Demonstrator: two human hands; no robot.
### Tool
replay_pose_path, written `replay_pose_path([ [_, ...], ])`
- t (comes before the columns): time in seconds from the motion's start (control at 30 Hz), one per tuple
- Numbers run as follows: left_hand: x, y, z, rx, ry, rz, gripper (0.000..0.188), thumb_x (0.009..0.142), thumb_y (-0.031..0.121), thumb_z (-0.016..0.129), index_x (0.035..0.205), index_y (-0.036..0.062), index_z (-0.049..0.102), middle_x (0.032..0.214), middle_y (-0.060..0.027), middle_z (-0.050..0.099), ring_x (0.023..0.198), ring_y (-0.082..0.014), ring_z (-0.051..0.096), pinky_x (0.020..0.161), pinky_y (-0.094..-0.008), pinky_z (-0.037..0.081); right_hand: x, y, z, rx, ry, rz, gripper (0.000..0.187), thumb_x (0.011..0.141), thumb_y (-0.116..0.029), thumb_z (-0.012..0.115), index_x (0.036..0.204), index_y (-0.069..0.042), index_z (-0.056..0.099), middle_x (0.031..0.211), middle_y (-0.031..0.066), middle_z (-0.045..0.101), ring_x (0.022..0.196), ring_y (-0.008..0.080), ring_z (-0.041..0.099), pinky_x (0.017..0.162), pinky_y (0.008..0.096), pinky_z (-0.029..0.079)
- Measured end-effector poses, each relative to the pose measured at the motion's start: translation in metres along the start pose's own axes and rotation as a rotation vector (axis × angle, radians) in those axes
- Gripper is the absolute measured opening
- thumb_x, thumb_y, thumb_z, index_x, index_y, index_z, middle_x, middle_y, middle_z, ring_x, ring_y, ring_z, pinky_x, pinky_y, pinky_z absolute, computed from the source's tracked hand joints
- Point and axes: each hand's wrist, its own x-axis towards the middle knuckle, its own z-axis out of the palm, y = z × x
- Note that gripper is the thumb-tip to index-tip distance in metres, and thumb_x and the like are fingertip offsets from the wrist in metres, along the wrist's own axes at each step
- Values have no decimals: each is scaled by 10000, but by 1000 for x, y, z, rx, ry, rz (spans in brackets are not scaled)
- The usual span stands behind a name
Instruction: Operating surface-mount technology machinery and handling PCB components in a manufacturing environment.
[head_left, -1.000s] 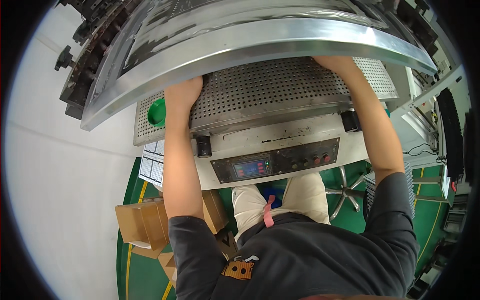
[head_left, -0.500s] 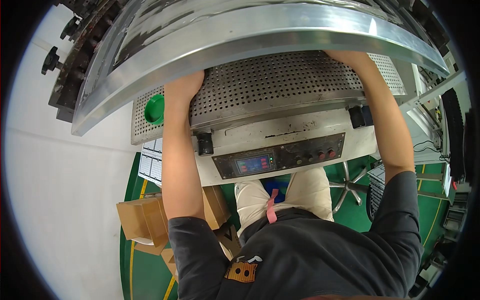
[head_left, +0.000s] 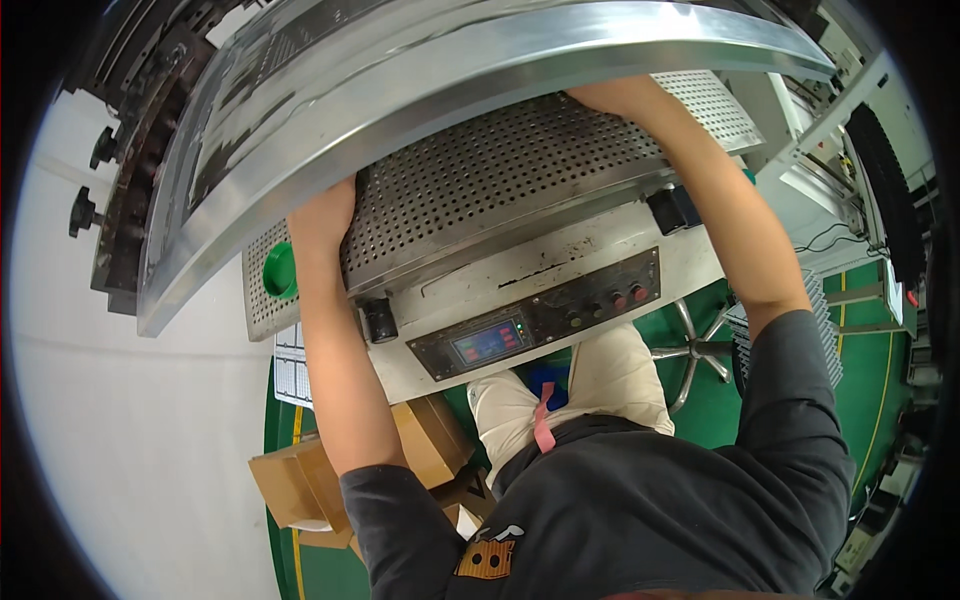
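A large silver metal frame [head_left: 420,108] with a glossy sheet across it slants over a perforated metal table [head_left: 500,170]. Both my arms reach beneath the frame's near edge. My left hand [head_left: 326,212] is at the table's left part, its fingers hidden under the frame. Farther right, my right hand [head_left: 622,97] lies low over the perforated surface, its fingers covered by the frame's edge too. Whether either hand holds anything does not show. A round green dish [head_left: 281,270] sits on the table just left of my left wrist.
Below the table's front edge is a control panel [head_left: 535,315] with a lit screen and buttons. Black knobs [head_left: 380,320] stick out beside it. Cardboard boxes [head_left: 430,440] stand on the floor at left; a wheeled chair base [head_left: 695,350] is at right.
The view has turned, so the frame and table now slant more, lower at left and higher at right. Both hands appear farther left in the picture but remain under the frame's edge.
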Motion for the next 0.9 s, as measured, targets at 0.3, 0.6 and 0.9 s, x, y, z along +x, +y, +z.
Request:
replay_pose_path([
  [0.3,-1,-7,2,217,93,41,324,895,354,700,822,38,695,868,-180,681,968,-382,602,885,-431,471,14,29,17,58,0,-60,681,894,-558,657,1303,-18,587,1171,251,663,1110,380,639,946,454,503],
  [0.6,-187,114,-93,-646,298,-426,48,949,51,672,929,18,644,751,-10,601,687,-105,569,614,-238,488,-167,-72,-26,655,382,241,213,952,-174,679,1111,-43,627,649,22,512,606,70,447,560,244,372],
  [0.9,-364,42,18,-742,-81,-679,178,989,82,630,864,34,513,784,20,497,698,-51,448,644,-208,386,-271,-145,163,747,-168,184,178,903,-151,686,942,-35,556,721,109,572,620,224,564,576,337,451],
])
